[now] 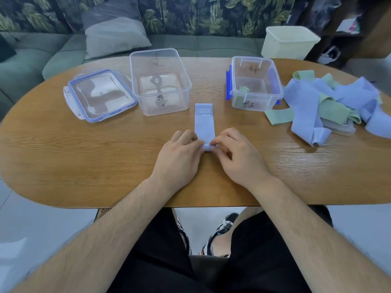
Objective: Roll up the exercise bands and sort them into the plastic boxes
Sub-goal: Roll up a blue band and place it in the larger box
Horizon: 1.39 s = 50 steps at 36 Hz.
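Rolling step in hand, on a single blue band (203,121). Laid flat in the middle of the table (84,155), just in from the near edge and running straight toward the far edge, with only the near end turned over into a small tight roll. Pinched at that roll from both sides by left hand (179,153) and right hand (237,153), fingers curled and close together, thumbs and fingertips on the roll.

Toward the far edge: a clear box (152,51) left of the band, seemingly without bands, and a blue-clipped box (251,58) to its right with a green roll (244,89) inside. At the right end, a loose pile of bands (306,96), blue and green.

Next, probably: push the roll forward along the strip with edges square and tension even, then drop it in the clear box, going by colour.
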### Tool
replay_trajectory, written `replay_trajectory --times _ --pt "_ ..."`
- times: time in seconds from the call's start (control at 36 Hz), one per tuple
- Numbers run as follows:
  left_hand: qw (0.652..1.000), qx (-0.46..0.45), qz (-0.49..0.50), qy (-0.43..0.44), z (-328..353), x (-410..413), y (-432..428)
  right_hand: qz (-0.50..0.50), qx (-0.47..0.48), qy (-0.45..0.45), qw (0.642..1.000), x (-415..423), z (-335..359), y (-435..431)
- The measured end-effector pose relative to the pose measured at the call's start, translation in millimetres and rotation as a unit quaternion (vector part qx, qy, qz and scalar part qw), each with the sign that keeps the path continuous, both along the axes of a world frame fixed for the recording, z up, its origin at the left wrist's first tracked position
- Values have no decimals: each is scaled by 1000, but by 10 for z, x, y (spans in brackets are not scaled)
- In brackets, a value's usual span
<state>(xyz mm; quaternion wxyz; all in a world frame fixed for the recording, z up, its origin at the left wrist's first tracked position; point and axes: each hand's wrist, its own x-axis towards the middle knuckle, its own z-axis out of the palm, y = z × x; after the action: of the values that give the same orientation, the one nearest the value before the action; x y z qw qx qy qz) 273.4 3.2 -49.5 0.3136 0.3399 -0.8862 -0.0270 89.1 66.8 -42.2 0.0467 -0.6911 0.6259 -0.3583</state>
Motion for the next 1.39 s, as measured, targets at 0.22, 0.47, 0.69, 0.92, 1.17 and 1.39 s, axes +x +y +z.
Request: replay_trajectory --times 0.22,0.47,0.69,0.92,1.17,1.39 --pt "1000 -12 -23 -7 5 -19 -68 -30 14 8 999 -56 -24 -130" --pt "1000 -2 -6 12 -15 -91 -194 -19 25 20 999 -104 1 -180" --pt "1000 -15 -17 8 -25 -112 -243 -39 28 21 999 -139 -17 -319" --pt "1000 9 -4 5 -42 -138 -386 -30 38 35 998 -183 -4 -379" --pt "998 56 -3 7 25 -210 -476 -35 32 32 998 -240 -16 -542" --pt "997 74 15 21 33 -262 -589 -17 32 39 999 -265 8 -591"
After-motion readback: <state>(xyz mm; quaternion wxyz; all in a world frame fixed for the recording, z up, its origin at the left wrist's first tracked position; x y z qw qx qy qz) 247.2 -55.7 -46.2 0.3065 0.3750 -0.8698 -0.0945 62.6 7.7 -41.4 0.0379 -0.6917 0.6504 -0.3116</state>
